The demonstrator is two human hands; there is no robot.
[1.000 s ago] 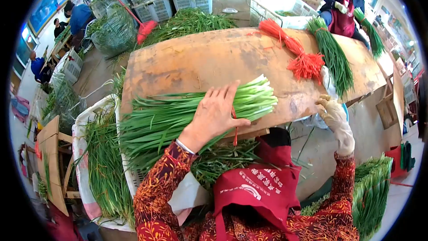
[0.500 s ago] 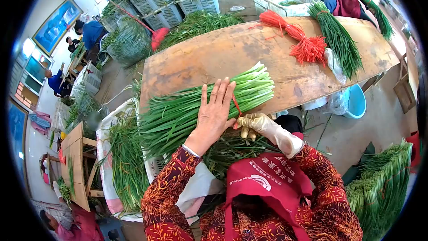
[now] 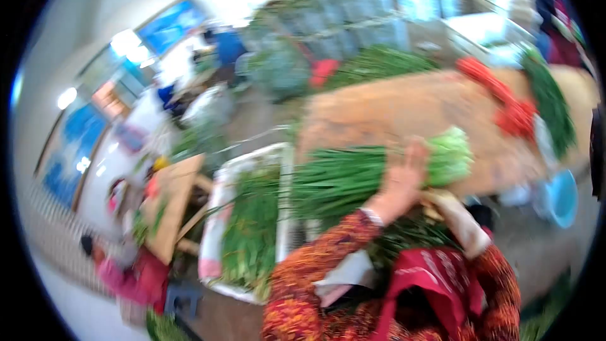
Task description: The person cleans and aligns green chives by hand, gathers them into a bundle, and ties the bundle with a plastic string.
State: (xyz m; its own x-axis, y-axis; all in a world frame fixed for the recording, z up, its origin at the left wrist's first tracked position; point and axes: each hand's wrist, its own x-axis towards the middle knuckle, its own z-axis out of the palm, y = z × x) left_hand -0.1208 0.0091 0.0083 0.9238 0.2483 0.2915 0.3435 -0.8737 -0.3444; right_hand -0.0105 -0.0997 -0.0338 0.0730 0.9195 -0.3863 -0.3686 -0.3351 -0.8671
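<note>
A bundle of long green stalks [image 3: 341,180] lies across the near edge of the wooden table [image 3: 391,104], its pale cut ends to the right. My left hand [image 3: 404,173], bare, lies on top of the bundle near those ends, fingers stretched out. Just below the pale ends is my right hand [image 3: 445,208], in a light glove, at the table's edge; motion blur smears its fingers. No red tie can be made out on the bundle.
Red ties [image 3: 514,110] and another green bundle [image 3: 548,101] lie at the table's right. A lined crate of greens [image 3: 252,227] stands left, a blue basin [image 3: 560,197] right. A person in pink [image 3: 129,275] is at lower left; stacked crates [image 3: 353,16] stand behind.
The view has swung left and blurred, so everything sits farther right. My right hand came in from the right to the bundle's near side. My left hand stays on the bundle.
</note>
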